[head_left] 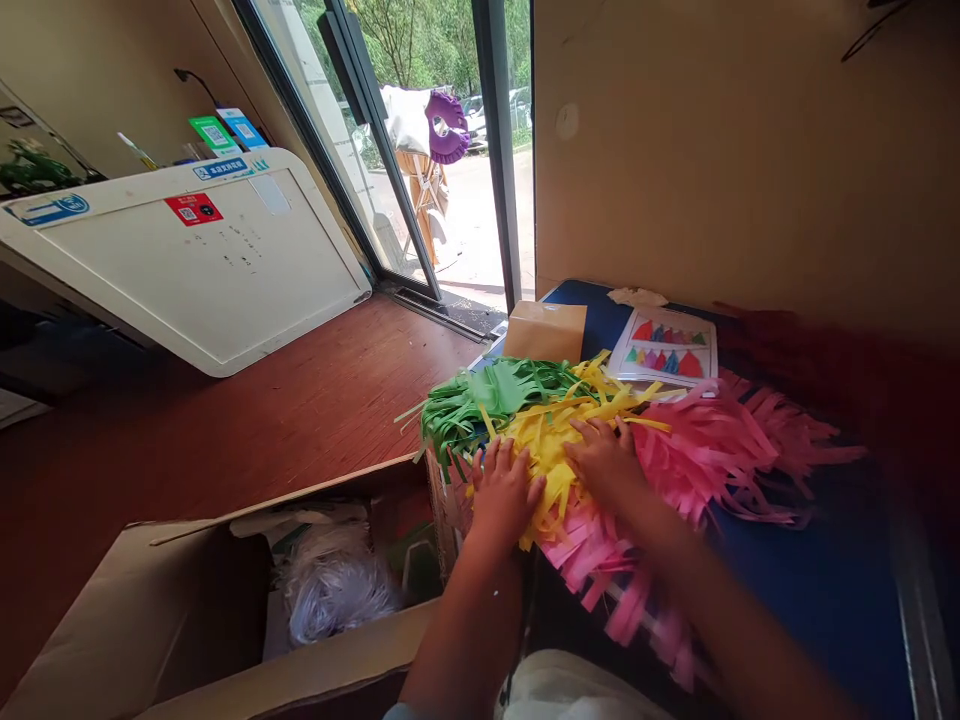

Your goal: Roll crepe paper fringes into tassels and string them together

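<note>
Yellow fringe (549, 438) under left hand (504, 495) and right hand (609, 466).

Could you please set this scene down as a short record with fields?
Left hand: fingers spread, on the yellow fringe
Right hand: also on the yellow fringe; grip unclear
Beyond, to the left: green fringe
To the right and nearer: pink fringe
Surface: blue tabletop
Far end: printed sheet, brown cardboard piece
Beside table: open cardboard box holding a whitish stringy bundle
</note>
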`<state>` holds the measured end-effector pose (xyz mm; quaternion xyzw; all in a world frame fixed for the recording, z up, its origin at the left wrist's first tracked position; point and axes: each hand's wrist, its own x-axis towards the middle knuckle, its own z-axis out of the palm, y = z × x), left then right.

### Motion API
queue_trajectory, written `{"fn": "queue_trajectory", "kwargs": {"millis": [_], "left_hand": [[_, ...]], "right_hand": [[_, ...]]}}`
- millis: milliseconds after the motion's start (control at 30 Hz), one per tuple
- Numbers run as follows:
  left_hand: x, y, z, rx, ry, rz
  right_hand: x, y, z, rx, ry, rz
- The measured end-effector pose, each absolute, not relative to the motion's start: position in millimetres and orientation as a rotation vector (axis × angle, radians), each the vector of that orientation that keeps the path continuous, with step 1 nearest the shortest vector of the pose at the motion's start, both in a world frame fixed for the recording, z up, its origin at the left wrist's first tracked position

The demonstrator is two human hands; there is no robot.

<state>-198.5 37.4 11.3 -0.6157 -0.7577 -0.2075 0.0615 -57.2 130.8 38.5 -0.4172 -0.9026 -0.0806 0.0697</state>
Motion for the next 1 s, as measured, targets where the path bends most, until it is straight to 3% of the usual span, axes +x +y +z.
{"fn": "queue_trajectory", "kwargs": {"millis": [600,1000], "left_hand": [[-201.1,4.2,9.0,-1.680,-2.060,-0.945],[-207.5,-10.4,-5.6,-1.639,-2.097,-0.969]], "right_hand": [[-70.9,127.9,30.3,-0.895,-2.817,-0.410],[-60.6,133.6,26.1,-0.933,-2.817,-0.439]]}}
